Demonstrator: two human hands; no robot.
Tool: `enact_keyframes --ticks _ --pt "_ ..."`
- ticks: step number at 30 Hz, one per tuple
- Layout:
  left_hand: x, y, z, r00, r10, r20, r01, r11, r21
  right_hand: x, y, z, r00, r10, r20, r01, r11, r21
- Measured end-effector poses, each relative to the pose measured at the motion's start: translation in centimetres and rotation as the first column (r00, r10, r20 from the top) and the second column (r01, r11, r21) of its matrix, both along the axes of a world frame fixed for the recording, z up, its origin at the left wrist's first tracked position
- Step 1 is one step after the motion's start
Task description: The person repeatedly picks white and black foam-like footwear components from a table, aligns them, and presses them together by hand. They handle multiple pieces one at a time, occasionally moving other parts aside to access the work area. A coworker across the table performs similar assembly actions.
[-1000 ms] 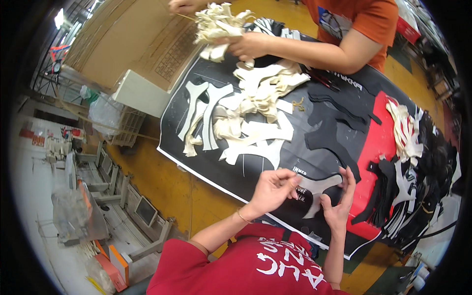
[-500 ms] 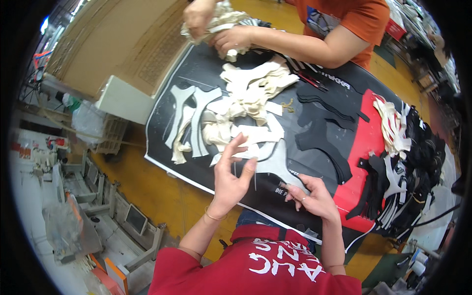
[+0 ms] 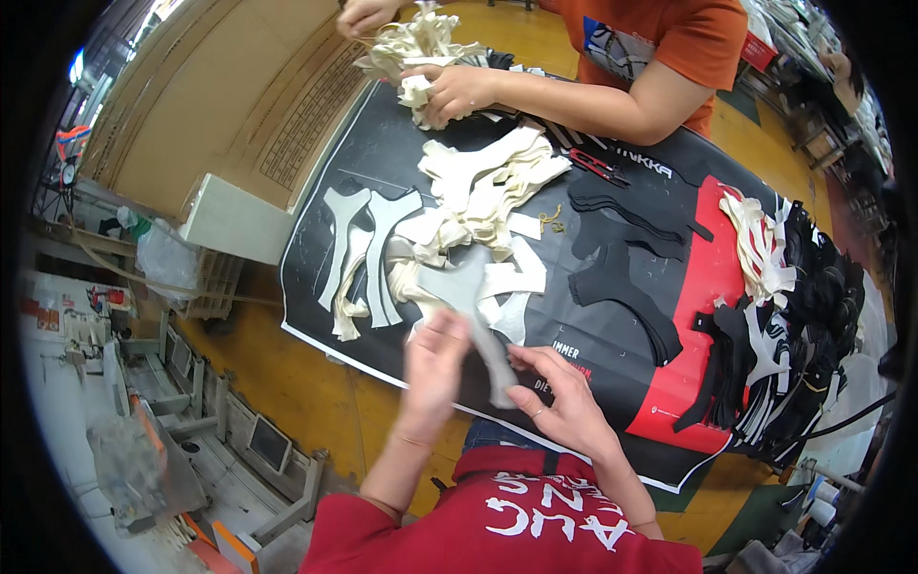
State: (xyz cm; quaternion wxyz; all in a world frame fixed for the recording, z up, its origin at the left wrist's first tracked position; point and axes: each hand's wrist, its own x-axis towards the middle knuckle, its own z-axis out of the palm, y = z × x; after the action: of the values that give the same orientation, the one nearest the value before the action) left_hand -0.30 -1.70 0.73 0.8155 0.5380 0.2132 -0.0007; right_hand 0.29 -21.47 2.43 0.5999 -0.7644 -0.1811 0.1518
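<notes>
A light grey Y-shaped fabric piece (image 3: 490,349) is held up over the near edge of the table, its forked end pointing away from me. My right hand (image 3: 566,394) has its narrow lower end between thumb and fingers. Close against the piece's left edge is my left hand (image 3: 436,362), its fingers bent but smeared by motion, so their grip cannot be made out. Beyond the held piece lie cream Y-shaped pieces (image 3: 488,177) in a loose pile. Two flat grey pieces (image 3: 384,253) lie side by side to the left, over some cream ones.
Across the table, a co-worker's hand (image 3: 461,91) handles a cream bundle (image 3: 413,48). Black pieces (image 3: 626,287) lie in stacks right of centre, near red-handled scissors (image 3: 598,165). Black and cream bundles (image 3: 822,297) crowd the right end. A large cardboard box (image 3: 229,105) stands at the left.
The grey piece has swung left and turned, its fork now farther from me. My right hand moved slightly left and down with it; my left hand's spread fingers have bent in beside it.
</notes>
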Motion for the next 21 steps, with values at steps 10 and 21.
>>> enact_keyframes --ticks 10,21 --pt "10.4 19.8 -1.3 0.98 0.044 0.196 -0.2 0.191 0.961 1.8 -9.1 -1.3 0.762 -0.437 0.477 0.635 0.646 -0.423" --pt "6.0 5.1 -1.7 0.905 -0.322 0.277 -0.21 0.228 0.951 3.0 -7.9 -2.9 0.757 -0.28 0.59 0.595 0.67 -0.445"
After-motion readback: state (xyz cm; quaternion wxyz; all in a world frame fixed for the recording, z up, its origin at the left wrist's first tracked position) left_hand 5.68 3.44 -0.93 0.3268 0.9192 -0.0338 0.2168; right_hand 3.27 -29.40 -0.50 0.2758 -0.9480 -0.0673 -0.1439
